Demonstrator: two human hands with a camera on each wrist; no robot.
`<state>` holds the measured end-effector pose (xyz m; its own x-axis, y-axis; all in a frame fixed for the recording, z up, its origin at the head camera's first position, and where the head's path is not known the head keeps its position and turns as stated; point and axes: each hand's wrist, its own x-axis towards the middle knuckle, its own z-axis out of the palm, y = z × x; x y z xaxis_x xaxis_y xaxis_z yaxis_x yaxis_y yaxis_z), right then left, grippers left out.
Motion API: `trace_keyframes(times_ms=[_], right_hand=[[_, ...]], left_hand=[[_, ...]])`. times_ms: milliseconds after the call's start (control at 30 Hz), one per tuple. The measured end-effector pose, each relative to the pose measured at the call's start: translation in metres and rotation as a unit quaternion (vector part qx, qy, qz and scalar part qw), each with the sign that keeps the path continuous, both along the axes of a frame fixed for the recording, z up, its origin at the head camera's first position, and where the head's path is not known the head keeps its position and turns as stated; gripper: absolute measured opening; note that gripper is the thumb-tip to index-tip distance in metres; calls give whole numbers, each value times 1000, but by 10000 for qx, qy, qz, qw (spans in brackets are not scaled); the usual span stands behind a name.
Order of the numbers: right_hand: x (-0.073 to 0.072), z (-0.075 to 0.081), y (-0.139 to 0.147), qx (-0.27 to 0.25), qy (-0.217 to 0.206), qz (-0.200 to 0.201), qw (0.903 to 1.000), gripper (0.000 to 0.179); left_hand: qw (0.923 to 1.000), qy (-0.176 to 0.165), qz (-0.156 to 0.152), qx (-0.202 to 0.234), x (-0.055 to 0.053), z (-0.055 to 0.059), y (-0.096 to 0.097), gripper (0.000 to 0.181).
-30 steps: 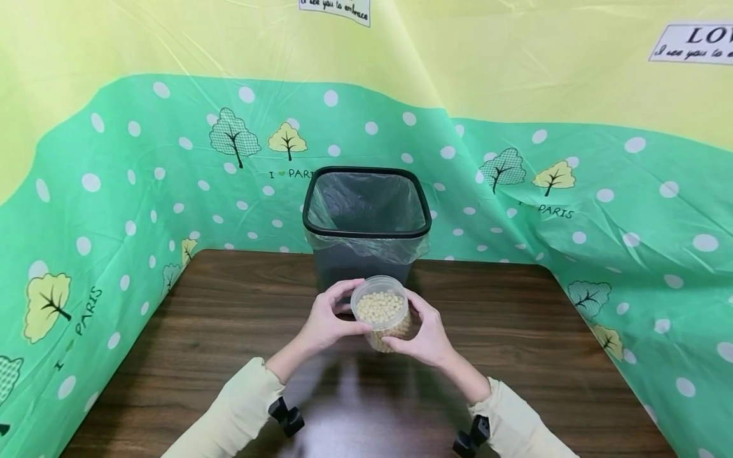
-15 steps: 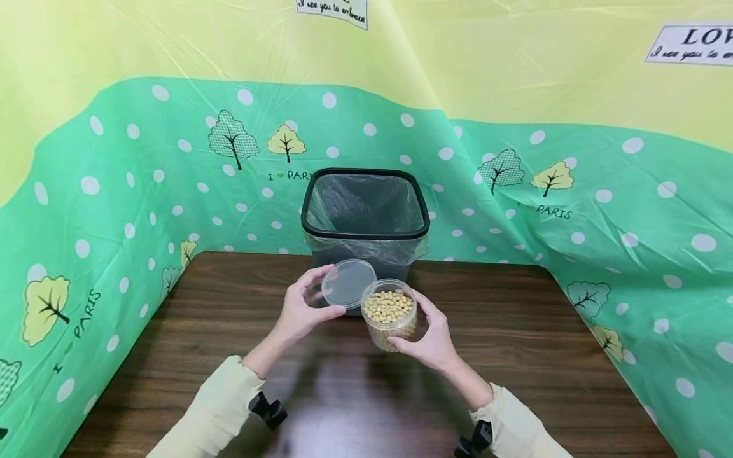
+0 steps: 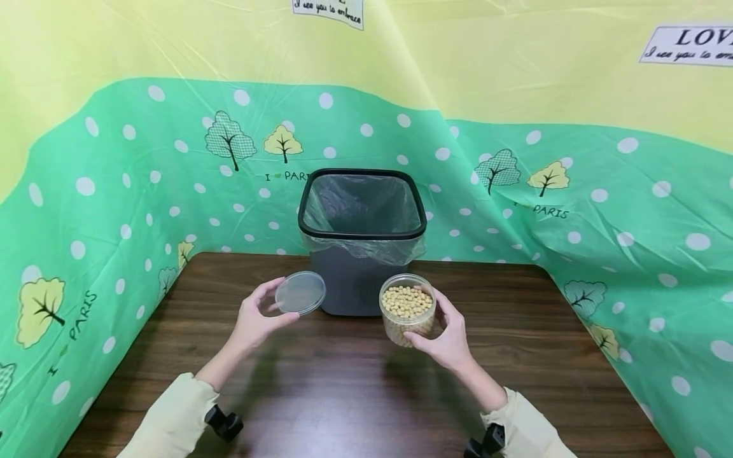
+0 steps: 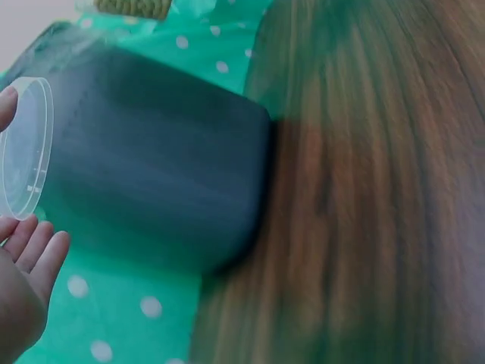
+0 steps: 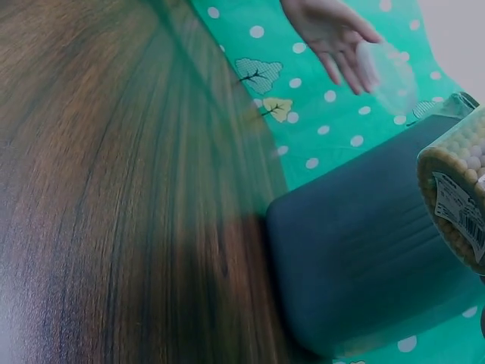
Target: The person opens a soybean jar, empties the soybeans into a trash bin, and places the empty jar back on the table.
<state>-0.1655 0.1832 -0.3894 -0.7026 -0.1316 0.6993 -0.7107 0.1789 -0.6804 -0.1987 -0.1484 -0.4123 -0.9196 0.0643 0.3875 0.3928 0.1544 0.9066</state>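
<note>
Pinching the lid (image 3: pixel 300 292), the left hand (image 3: pixel 252 320) is front-left of the bin (image 3: pixel 349 277); the right hand (image 3: pixel 450 335) grips the jar (image 3: pixel 395 323) front-right of it.

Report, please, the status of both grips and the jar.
Left grip holding clear lid. Right grip holding uncovered jar, pale round pieces inside. Bin behind; nothing seen over jar.

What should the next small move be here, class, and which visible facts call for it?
Probably lower the lid onto the table: the left hand holds it, fully off the jar, while the right hand grips the open jar of beans. That would likely free the left hand.
</note>
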Motion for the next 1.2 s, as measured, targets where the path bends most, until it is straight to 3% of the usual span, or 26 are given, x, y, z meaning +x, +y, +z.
trace_keyframes(times_ms=[200, 233, 433, 467, 533, 733, 833, 1067, 1200], right_hand=[[1, 0, 4, -122, 26, 34, 9999, 74], [1, 0, 4, -124, 20, 27, 9999, 74], [-9, -19, 12, -171, 71, -58, 9998, 77], [-11, -23, 14, -178, 78, -77, 9998, 77], [-12, -28, 16, -177, 82, -111, 9997, 77], [-13, -31, 17, -200, 85, -138, 9997, 76], [-12, -31, 17, -233, 49, -140, 9996, 77], [-7, -23, 15, -325, 39, -143, 9994, 75], [0, -13, 11, -428, 137, -100, 9989, 72]], left_hand=[[9953, -748, 473, -406, -10, -24, -26, 71], [9930, -924, 539, -506, -9, -23, -28, 72], [9714, -1685, 863, -1433, -18, -49, -44, 82], [9674, -1739, 905, -1602, -22, -58, -47, 85], [9591, -1850, 950, -1921, -23, -66, -50, 88], [9494, -1741, 944, -2438, -27, -82, -51, 89], [9457, -1606, 777, -2716, -27, -86, -50, 88], [9322, -1000, 588, -3427, -28, -87, -51, 84], [9220, -919, 580, -3717, -28, -88, -52, 82]])
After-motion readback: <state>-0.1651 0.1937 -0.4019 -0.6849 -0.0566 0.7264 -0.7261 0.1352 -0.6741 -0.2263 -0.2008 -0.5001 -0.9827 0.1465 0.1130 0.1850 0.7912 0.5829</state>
